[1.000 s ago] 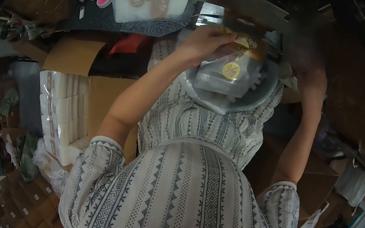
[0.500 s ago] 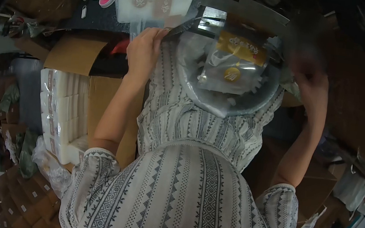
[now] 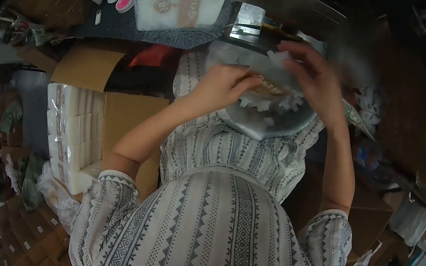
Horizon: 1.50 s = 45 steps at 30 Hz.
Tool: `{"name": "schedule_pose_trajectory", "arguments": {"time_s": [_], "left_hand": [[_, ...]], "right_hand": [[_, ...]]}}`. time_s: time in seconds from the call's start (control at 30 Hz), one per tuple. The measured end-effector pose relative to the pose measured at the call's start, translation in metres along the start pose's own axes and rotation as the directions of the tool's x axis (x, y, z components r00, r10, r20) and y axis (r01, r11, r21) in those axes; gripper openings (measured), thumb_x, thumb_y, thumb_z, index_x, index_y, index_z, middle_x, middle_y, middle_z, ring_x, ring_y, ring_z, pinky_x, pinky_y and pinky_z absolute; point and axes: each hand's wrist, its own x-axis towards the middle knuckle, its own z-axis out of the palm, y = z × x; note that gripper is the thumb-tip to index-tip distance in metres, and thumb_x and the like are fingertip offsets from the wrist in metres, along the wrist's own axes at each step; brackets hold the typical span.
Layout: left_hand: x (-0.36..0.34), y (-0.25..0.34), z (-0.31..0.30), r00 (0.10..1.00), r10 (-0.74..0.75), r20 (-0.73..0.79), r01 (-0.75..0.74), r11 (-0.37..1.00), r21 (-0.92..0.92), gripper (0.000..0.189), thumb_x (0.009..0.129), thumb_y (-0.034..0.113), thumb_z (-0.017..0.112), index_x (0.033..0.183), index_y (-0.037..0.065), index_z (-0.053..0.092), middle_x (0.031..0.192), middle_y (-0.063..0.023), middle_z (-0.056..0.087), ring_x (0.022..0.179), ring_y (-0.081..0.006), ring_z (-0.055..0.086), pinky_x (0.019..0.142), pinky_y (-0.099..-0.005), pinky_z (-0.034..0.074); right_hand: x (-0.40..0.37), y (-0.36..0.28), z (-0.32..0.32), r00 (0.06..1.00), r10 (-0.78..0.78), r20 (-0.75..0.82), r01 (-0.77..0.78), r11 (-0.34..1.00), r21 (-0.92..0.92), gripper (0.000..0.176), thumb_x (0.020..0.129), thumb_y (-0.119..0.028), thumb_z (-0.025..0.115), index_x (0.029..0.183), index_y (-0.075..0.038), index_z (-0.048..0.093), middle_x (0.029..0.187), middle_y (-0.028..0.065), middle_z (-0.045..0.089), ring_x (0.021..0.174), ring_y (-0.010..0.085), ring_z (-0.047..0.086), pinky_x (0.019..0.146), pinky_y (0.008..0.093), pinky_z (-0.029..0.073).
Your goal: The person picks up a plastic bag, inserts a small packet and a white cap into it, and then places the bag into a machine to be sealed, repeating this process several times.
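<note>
In my lap sits a round, silvery basin-like container (image 3: 248, 128) with small white notched pieces (image 3: 255, 104) in it. Over it is a clear plastic bag with gold print (image 3: 271, 88), partly covered by my hands and blurred. My left hand (image 3: 223, 86) is closed in a pinch at the bag's left side, thumb and fingers on its edge. Above the bag's right side, my right hand (image 3: 316, 82) has curled fingers pinching a small white piece (image 3: 278, 59). Where the bag's opening lies I cannot make out.
A printed plastic pack of white goods (image 3: 184, 0) lies on the dark mat ahead, beside a pink-topped round tin (image 3: 124, 3). To the left stands an open cardboard box (image 3: 134, 117) next to stacked white packs (image 3: 76, 131). White pieces (image 3: 369, 108) lie at the right.
My left hand has moved right and down to the bag. My right hand has come in from the far right, now with a white piece between its fingers.
</note>
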Motion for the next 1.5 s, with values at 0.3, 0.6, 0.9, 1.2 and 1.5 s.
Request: {"name": "schedule_pose_trajectory", "arguments": {"time_s": [0.3, 0.6, 0.9, 1.2, 1.5], "left_hand": [[0.016, 0.003, 0.003, 0.984, -0.178, 0.027, 0.178, 0.984, 0.010, 0.021, 0.084, 0.023, 0.066, 0.084, 0.002, 0.068, 0.071, -0.0146, 0.063, 0.063, -0.0315, 0.061, 0.057, -0.0377, 0.046], [0.017, -0.012, 0.017, 0.994, -0.063, 0.086, 0.074, 0.988, -0.132, 0.022, 0.087, 0.023, 0.065, 0.086, 0.001, 0.066, 0.070, -0.0122, 0.064, 0.059, -0.0248, 0.061, 0.055, -0.0334, 0.045], [0.053, -0.020, 0.025, 0.787, -0.525, 0.324, 0.566, 0.407, -0.717, 0.032, 0.093, 0.029, 0.061, 0.102, -0.001, 0.066, 0.088, -0.0044, 0.065, 0.072, -0.0070, 0.056, 0.064, -0.0236, 0.049], [0.005, -0.093, -0.026, 0.935, 0.133, -0.329, 0.184, 0.610, 0.771, 0.050, 0.086, 0.032, 0.066, 0.126, 0.005, 0.053, 0.122, -0.0156, 0.058, 0.113, -0.0286, 0.055, 0.098, -0.0452, 0.037], [-0.020, -0.051, -0.055, 0.926, -0.023, -0.377, 0.211, 0.859, 0.467, 0.010, 0.081, 0.012, 0.066, 0.089, 0.007, 0.066, 0.083, -0.0098, 0.063, 0.073, -0.0320, 0.060, 0.066, -0.0397, 0.047]], "right_hand": [[-0.025, -0.013, -0.036, 0.988, -0.152, 0.019, 0.144, 0.878, -0.456, 0.021, 0.089, -0.001, 0.059, 0.109, -0.004, 0.064, 0.101, 0.0065, 0.069, 0.088, 0.0121, 0.065, 0.077, 0.0256, 0.050], [-0.016, 0.005, -0.015, 0.988, 0.016, -0.155, -0.041, 0.986, -0.162, 0.026, 0.089, -0.006, 0.061, 0.114, -0.003, 0.061, 0.107, 0.0093, 0.067, 0.098, 0.0162, 0.065, 0.082, 0.0297, 0.051], [-0.022, 0.032, -0.070, 0.943, -0.020, -0.332, -0.252, 0.607, -0.754, 0.032, 0.087, -0.014, 0.062, 0.117, -0.004, 0.059, 0.114, 0.0195, 0.060, 0.105, 0.0316, 0.060, 0.085, 0.0395, 0.048], [-0.019, 0.063, -0.080, 0.968, 0.074, -0.238, -0.240, 0.537, -0.809, 0.028, 0.079, -0.004, 0.060, 0.107, -0.005, 0.065, 0.118, 0.0176, 0.059, 0.111, 0.0356, 0.056, 0.091, 0.0412, 0.046], [-0.033, 0.017, -0.080, 0.850, 0.316, -0.421, -0.449, 0.853, -0.266, 0.024, 0.079, -0.002, 0.065, 0.103, -0.003, 0.067, 0.096, 0.0144, 0.066, 0.085, 0.0276, 0.066, 0.075, 0.0340, 0.052]]}}
